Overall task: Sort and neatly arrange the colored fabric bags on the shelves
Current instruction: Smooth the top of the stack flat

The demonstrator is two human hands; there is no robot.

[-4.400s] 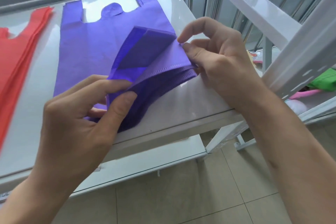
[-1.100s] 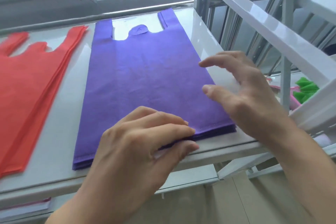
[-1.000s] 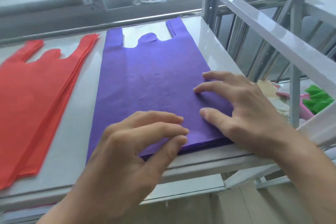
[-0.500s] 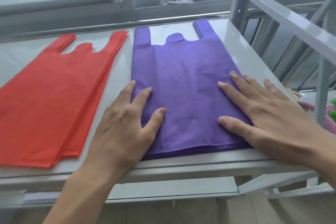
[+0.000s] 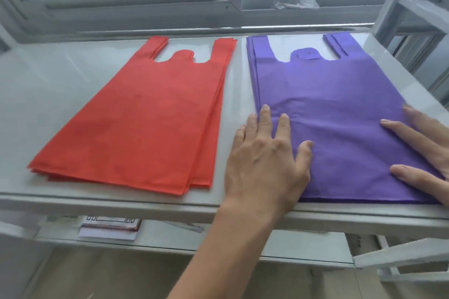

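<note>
1. Under both flat palms, the purple bag stack [image 5: 335, 109] is lying on the shelf [image 5: 48, 94].
2. Left hand [image 5: 264, 155] and right hand [image 5: 427, 148] are pressing with fingers extended, gripping nothing.
3. Left of the left hand, the red bag stack [image 5: 145, 124] is fanning unevenly.
4. Risk: uneven sliding pressure may be shifting the top layers out of alignment.

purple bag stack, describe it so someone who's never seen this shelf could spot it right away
On the top grey shelf under the window, two flat stacks of vest-handled fabric bags lie side by side. The purple bag stack is the right-hand one, pressed flat by the left hand and right hand; its neighbour, the red stack, lies untouched.
</note>
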